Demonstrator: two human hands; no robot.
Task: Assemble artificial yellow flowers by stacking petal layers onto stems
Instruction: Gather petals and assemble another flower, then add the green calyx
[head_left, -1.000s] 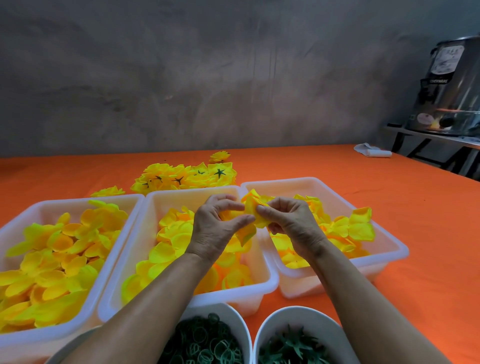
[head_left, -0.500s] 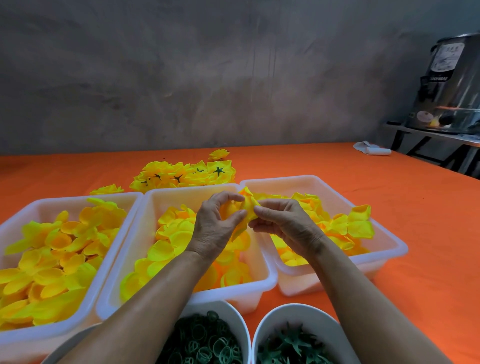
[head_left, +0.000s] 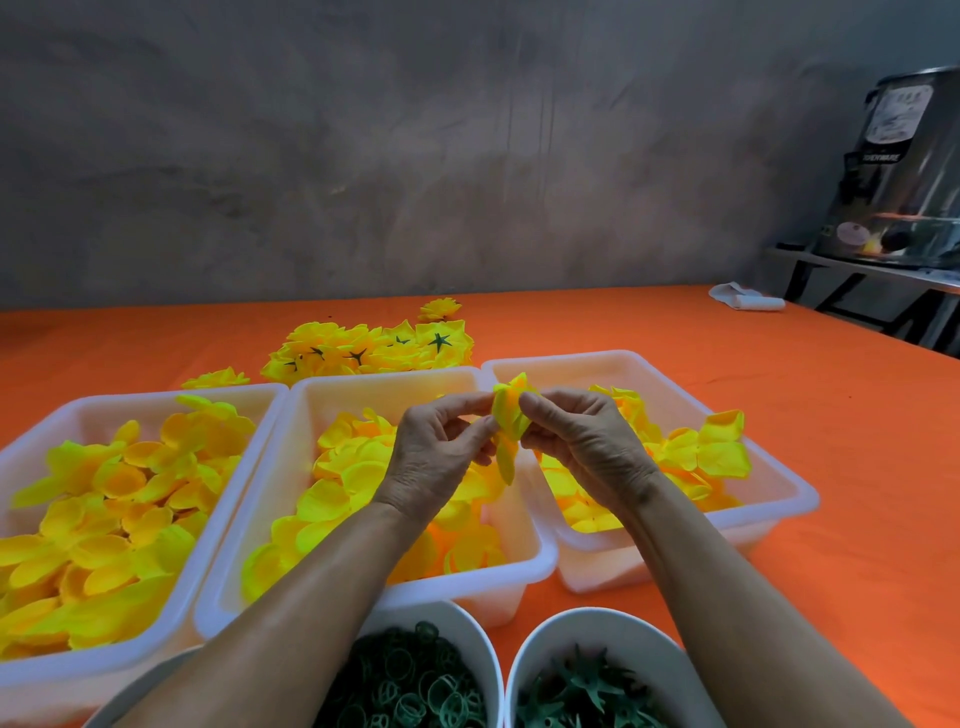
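Orange tablecloth (head_left: 779, 415), grey wall (head_left: 363, 156), steel urn (head_left: 904, 171) on side stand, folded white cloth (head_left: 745, 299)

An orange table (head_left: 779, 415) carries three white petal bins (head_left: 779, 512), two white bowls (head_left: 524, 675), finished yellow flowers (head_left: 374, 348), and a white cloth (head_left: 745, 299).

— How's the light where you sit?
— Dim and soft. Your grey wall (head_left: 363, 156) looks murky, while the orange table (head_left: 779, 415) and yellow petals (head_left: 104, 493) glow strongly.
— Any glare?
— Only reflections on the steel urn (head_left: 904, 171) at your right.
— Sharpness?
— Slightly soft throughout; your forearms stretch at the bottom edge, and the table's far edge bows.
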